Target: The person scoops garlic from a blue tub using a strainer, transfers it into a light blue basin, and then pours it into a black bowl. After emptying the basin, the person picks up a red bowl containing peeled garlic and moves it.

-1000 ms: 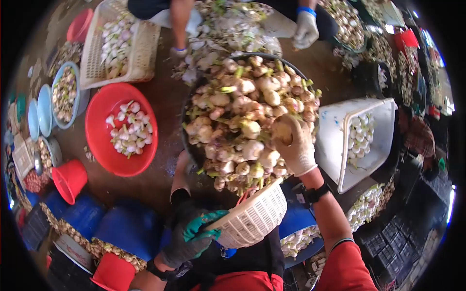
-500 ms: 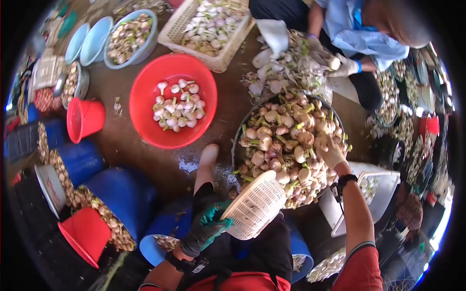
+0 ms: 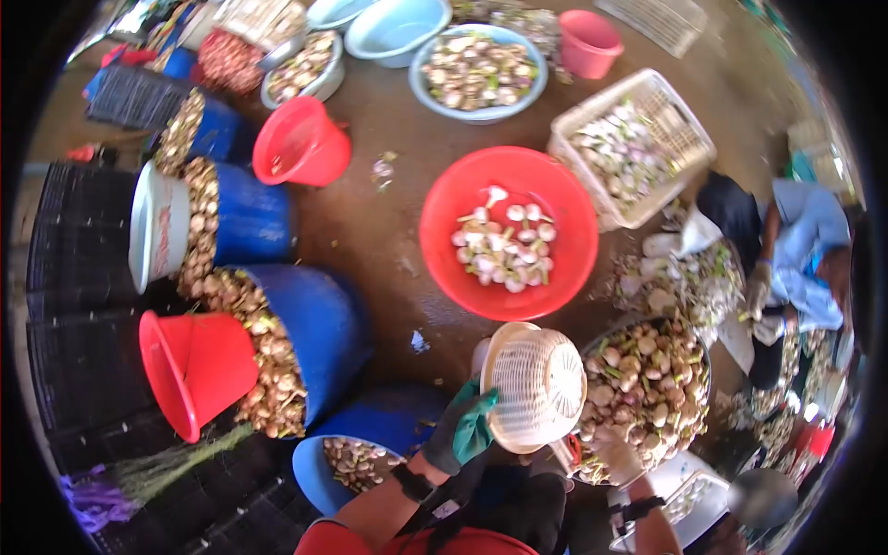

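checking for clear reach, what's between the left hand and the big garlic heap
In the head view, the pale basket is between the left hand and the garlic heap.

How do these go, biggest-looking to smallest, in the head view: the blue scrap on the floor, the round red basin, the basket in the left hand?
1. Round red basin
2. Basket in the left hand
3. Blue scrap

Tally: 1 round basket [image 3: 534, 388], 1 red basin [image 3: 447, 205].
4 blue barrels [image 3: 319, 342], 3 red or pink buckets [image 3: 319, 143]; perhaps more, outer edges blurred.
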`<state>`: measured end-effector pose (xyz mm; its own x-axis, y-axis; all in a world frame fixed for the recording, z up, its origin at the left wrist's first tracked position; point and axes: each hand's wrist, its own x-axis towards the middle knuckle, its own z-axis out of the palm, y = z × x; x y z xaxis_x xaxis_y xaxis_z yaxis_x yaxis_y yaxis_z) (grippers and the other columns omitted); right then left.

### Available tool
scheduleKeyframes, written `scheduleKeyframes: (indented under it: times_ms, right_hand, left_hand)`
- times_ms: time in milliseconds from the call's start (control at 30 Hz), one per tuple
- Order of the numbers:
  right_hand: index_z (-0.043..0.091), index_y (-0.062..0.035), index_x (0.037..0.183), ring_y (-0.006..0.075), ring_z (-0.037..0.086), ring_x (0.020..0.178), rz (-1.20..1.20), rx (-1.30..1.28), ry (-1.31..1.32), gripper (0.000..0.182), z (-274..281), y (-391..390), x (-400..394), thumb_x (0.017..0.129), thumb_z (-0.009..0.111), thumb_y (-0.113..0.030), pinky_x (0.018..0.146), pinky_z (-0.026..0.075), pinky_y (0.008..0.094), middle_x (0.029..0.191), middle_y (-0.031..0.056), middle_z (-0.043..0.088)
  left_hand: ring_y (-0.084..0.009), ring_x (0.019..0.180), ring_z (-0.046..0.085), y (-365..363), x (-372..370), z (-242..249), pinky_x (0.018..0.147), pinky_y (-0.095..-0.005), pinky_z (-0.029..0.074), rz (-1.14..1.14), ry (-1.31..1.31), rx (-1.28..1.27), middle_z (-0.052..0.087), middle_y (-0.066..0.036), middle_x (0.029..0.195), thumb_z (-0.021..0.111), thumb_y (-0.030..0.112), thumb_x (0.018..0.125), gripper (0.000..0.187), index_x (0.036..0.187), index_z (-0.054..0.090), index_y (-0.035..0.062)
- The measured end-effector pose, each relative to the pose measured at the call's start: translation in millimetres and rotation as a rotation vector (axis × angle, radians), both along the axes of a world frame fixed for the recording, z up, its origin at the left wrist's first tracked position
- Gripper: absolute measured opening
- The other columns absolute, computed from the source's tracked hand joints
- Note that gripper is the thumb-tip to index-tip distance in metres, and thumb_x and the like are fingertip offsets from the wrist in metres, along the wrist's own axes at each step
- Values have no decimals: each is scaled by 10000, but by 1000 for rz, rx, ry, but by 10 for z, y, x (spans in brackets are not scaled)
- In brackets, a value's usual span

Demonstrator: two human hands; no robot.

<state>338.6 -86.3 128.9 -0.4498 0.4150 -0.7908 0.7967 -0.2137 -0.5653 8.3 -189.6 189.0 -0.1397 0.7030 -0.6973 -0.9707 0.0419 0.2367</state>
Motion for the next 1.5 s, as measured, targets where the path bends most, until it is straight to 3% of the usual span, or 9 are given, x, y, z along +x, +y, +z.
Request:
scheduleKeyframes:
  times_ms: [33, 467, 633, 1067, 1133, 1200, 1300, 1333, 1500]
  right_hand:
    - [557, -64, 1205, 211, 634, 879, -90, -51, 314, 389, -22, -218, -289, 855, 633, -217, 758, 508, 324, 977, 84, 659]
    - [631, -105, 1028, 377, 630, 823, 485, 250, 24, 243, 1149, -104, -3021, 847, 580, -259, 700, 492, 426, 889, 183, 651]
    - [580, -3, 846, 110, 520, 517, 24, -36, 87, 216, 983, -10, -3403, 926, 501, -188, 476, 424, 278, 622, 40, 558]
    - [608, -46, 907, 133, 508, 456, -298, -42, 23, 236, -273, 1230, -4238, 928, 482, -245, 417, 426, 280, 662, 64, 614]
    - [624, -34, 895, 248, 577, 523, -199, -5, -102, 279, -477, 1451, -4125, 919, 497, -281, 510, 481, 348, 681, 120, 636]
    - [642, -13, 963, 414, 591, 960, 581, 497, -324, 370, -857, 1710, -3734, 876, 523, -352, 864, 465, 464, 944, 232, 637]
    - [666, -59, 963, 399, 606, 975, 1049, 716, -132, 328, -926, 2006, -3301, 854, 532, -338, 873, 475, 486, 1055, 216, 641]
    - [666, -69, 990, 383, 608, 989, 738, 550, -303, 310, -643, 1978, -3477, 874, 508, -310, 885, 477, 476, 1067, 211, 639]
    - [670, -75, 1068, 376, 555, 1122, 882, 430, -455, 351, 154, 1909, -4084, 875, 524, -329, 929, 461, 448, 1192, 201, 604]
  left_hand:
    - [-187, 1050, 615, -64, -171, -22, 915, -337, 513, 76, -70, 6, 619, -77, 1158, 556, 79, 920, 373, 1284, 481, 43]
    - [-272, 1133, 585, -1426, -1507, 671, 987, -457, 466, 486, 11, -26, 617, -61, 1192, 598, 232, 928, 360, 1265, 536, 122]
    - [-296, 1069, 598, -2415, -1311, 768, 978, -488, 464, 675, 75, -248, 630, -73, 1104, 583, 260, 932, 377, 1289, 512, 159]
    - [-293, 937, 630, -2405, -2197, 299, 894, -507, 505, 568, 76, -338, 633, -73, 997, 630, 238, 906, 302, 1189, 546, 176]
    - [-298, 940, 631, -2364, -2297, 238, 891, -508, 507, 537, 53, -344, 635, -72, 998, 627, 238, 908, 295, 1186, 549, 179]
    - [-304, 943, 632, -2364, -2227, 221, 888, -510, 509, 535, 10, -354, 637, -71, 1000, 624, 239, 910, 288, 1184, 551, 181]
    - [-312, 947, 634, -2534, -1880, 383, 883, -512, 512, 623, -50, -398, 641, -69, 1001, 620, 240, 914, 279, 1179, 555, 185]
    - [-315, 949, 635, -2568, -1785, 432, 881, -512, 513, 663, -62, -406, 642, -69, 1002, 618, 240, 915, 275, 1178, 557, 186]
    - [-328, 956, 638, -2603, -1593, 599, 873, -515, 517, 773, -128, -389, 647, -66, 1005, 611, 241, 921, 260, 1171, 563, 192]
